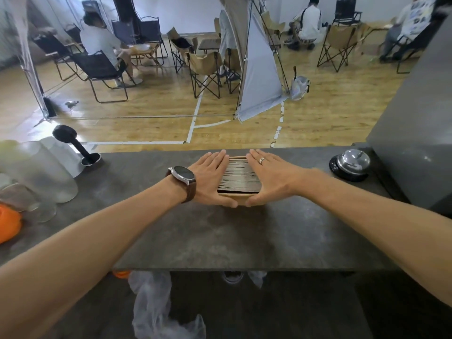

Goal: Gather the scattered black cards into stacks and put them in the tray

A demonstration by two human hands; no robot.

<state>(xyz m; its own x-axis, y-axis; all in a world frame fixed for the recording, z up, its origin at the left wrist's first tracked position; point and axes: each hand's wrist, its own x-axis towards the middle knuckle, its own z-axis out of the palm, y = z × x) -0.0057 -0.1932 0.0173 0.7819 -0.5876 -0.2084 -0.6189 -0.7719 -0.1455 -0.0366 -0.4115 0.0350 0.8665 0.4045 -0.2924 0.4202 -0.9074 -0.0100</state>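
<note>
Cards (239,176) fill tray (241,198), left hand (212,178), right hand (272,178) flanking.

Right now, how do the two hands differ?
The left hand has a watch at its wrist; the right hand wears a ring. Left presses the tray's left side, right its right side. Both lie flat, fingers straight, thumbs at the near edge.

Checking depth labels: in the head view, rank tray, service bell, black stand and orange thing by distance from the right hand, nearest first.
1. Tray: touching the right hand, just to its left, cards inside.
2. Service bell: to its right on the counter.
3. Black stand: far left, past the left hand.
4. Orange thing: left edge of view, farthest.
</note>
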